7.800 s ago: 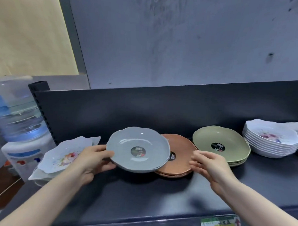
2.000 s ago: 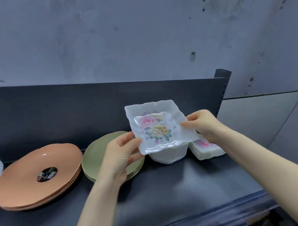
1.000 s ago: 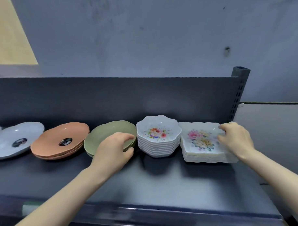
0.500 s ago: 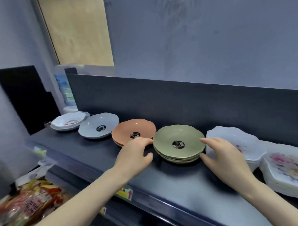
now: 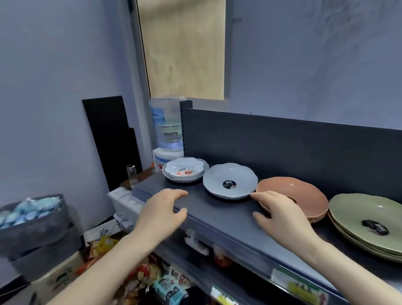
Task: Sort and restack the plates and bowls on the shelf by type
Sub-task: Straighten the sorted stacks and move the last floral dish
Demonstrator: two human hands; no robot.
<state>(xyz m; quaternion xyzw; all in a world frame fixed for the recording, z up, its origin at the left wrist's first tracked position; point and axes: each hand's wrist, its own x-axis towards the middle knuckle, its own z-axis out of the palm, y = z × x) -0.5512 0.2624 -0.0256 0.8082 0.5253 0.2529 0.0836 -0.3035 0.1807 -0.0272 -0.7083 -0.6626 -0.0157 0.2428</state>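
Grey plate [image 5: 217, 178], green plates [image 5: 357, 210]: round black stickers [image 5: 229, 184], print unreadable.

Front of shelf [image 5: 216, 211] bare, passable; back panel [image 5: 286, 150] walls rear; grey plate [image 5: 229, 175] just beside orange stack [image 5: 294, 191], green stack [image 5: 364, 210] adjoining.

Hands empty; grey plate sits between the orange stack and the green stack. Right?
No: head view shows the grey plate between the floral dishes and the orange stack. The left hand and right hand are empty.
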